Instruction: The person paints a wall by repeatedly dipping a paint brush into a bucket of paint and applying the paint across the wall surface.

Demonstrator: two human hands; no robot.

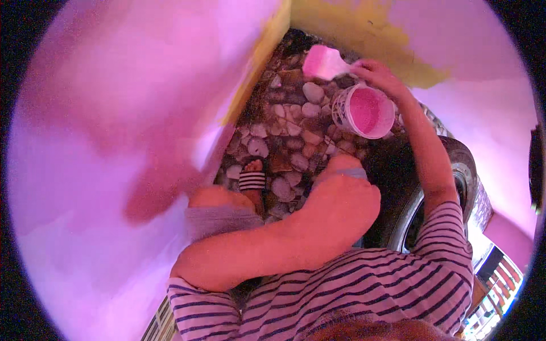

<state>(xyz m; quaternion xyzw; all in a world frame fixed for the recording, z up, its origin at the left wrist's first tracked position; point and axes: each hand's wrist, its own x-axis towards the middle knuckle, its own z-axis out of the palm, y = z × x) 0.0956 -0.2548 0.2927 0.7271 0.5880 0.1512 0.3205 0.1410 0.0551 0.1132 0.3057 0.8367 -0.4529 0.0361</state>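
While right grip point(377, 77) clasps one brush point(324, 63), one bucket point(371, 112) sits near | left grip point(357, 200) indiscernible

right arm point(427, 150) extended forward, fingers point(368, 67) curled; left arm point(273, 244) laid crosswise.

1. The right hand point(378, 78) grips the handle of a wide paintbrush point(324, 63), its bristles pink and pointing to the left;
2. just below the hand stands a white bucket point(341, 111) with pink paint point(371, 111) inside; rounded stones point(313, 92) cover the ground around it;
3. the bare left arm point(273, 244) lies across the lap; its hand cannot be made out;
4. a foot wears a striped slide sandal point(252, 181); a wheel with a black tyre point(459, 152) stands beside the right arm;
5. pinkish walls point(102, 142) flank the corner, yellow patches point(369, 28) upon them.
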